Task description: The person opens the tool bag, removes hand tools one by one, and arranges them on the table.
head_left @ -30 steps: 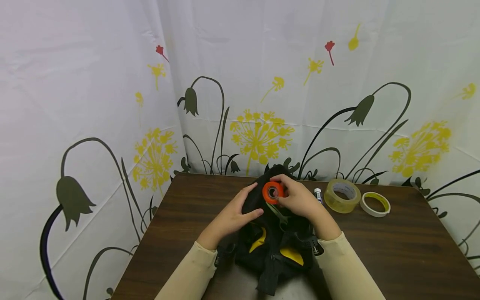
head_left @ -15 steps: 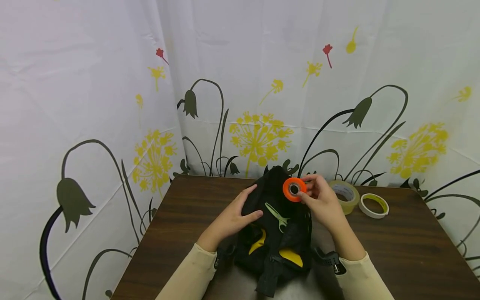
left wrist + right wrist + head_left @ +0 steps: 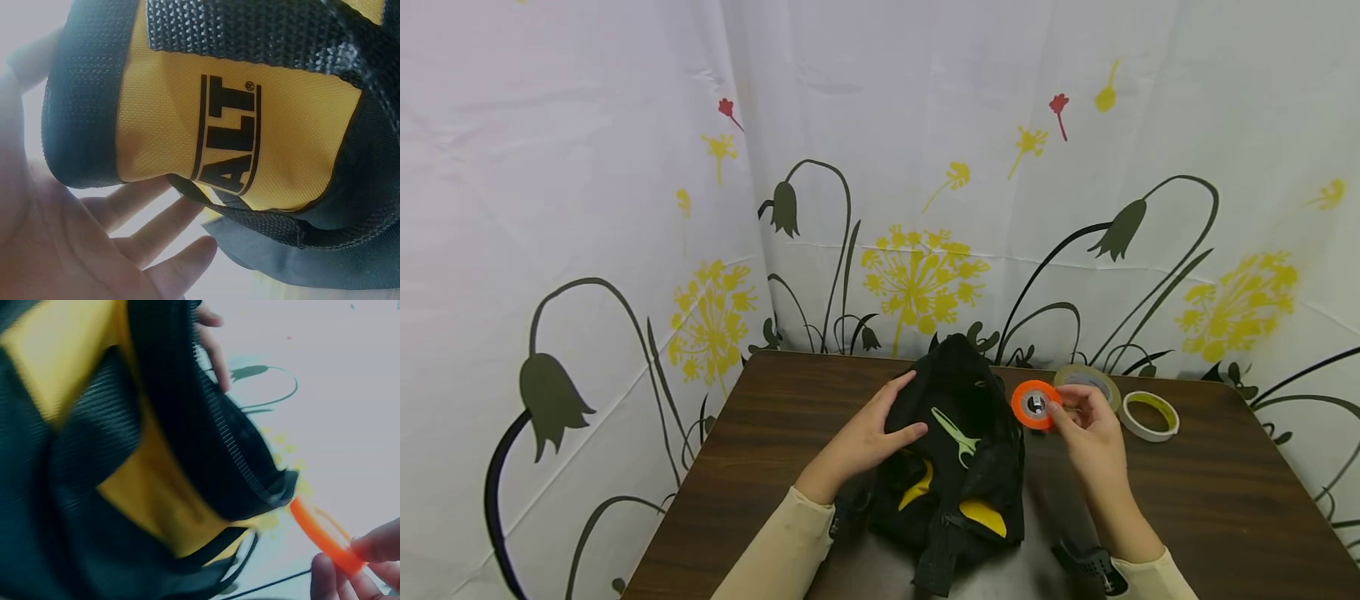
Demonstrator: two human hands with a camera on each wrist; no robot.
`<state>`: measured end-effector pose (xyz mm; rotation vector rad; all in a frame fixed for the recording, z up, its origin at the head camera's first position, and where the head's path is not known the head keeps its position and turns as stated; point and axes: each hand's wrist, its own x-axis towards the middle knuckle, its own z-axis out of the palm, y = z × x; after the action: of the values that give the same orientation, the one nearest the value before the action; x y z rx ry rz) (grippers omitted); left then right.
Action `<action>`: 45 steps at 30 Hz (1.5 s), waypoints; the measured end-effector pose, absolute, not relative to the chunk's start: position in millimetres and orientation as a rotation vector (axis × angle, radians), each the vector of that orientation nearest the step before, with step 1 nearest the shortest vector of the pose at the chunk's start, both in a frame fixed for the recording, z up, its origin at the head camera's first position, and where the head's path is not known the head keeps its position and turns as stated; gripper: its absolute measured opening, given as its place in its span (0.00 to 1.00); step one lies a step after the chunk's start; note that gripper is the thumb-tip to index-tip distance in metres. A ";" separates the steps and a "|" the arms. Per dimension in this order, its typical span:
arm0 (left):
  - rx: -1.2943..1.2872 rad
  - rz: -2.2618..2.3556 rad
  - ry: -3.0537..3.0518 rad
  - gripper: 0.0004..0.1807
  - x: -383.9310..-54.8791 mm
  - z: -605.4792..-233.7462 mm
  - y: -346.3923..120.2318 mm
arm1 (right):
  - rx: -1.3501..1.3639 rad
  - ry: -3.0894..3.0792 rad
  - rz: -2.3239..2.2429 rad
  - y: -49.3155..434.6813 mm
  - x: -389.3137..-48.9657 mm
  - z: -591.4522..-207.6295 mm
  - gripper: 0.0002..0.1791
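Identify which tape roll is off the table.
The orange tape roll, pinched in the right hand; the clear packing tape roll and white tape roll both lie on the table.

on the head view i have my left arm (image 3: 775, 546) and right arm (image 3: 1156, 581) slanting forward and inward. my left hand (image 3: 861, 435) is spread, its fingers pointing ahead and its thumb stretched apart to the right. my right hand (image 3: 1093, 442), well apart from it, pinches; my right wrist view shows the thumb above bent fingers.
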<state>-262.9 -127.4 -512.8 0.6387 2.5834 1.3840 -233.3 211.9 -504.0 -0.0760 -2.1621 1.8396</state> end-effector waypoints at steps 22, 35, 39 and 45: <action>0.632 1.379 2.601 0.47 -263.9 -516.8 -128.2 | -0.309 -2.395 1.912 257.5 -233.9 -597.1 0.22; 0.653 1.385 2.603 0.46 -264.6 -516.6 -126.2 | -0.162 -2.786 1.599 269.6 -236.0 -593.4 0.41; 0.649 1.387 2.597 0.47 -264.2 -516.5 -126.5 | -0.113 -2.821 1.499 270.9 -236.6 -593.3 0.39; 0.643 1.383 2.597 0.46 -264.8 -515.1 -126.9 | -0.075 -2.860 1.376 272.9 -236.3 -592.4 0.38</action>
<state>-264.8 -126.9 -515.1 0.6427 2.5973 1.3830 -236.3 272.9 -592.4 -0.0755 -2.8595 1.3764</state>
